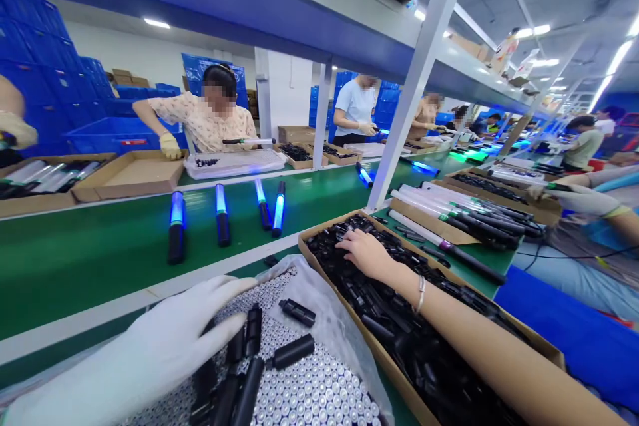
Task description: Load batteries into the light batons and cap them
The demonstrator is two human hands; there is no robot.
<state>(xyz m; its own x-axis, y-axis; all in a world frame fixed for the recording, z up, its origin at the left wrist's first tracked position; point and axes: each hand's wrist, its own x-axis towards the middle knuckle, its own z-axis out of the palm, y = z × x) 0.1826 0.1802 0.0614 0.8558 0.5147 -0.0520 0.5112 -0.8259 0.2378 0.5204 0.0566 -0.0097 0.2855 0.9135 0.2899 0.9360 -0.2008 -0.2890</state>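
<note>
My left hand, in a white glove, spreads its fingers and thumb over a plastic-lined tray of upright batteries. Several short black tubes lie on the batteries beside and below that hand; none shows in its grip. My right hand, bare and with a bracelet at the wrist, reaches into the far part of a cardboard box full of small black plastic parts. Its fingers are slightly bent and apart, resting on the parts. Whatever lies under its fingertips is hidden.
Beyond the trays runs a green conveyor belt with blue-lit sticks on it. A white shelf post rises ahead. Long clear tubes lie to the right. Co-workers sit across the belt and at my right, near a gloved hand.
</note>
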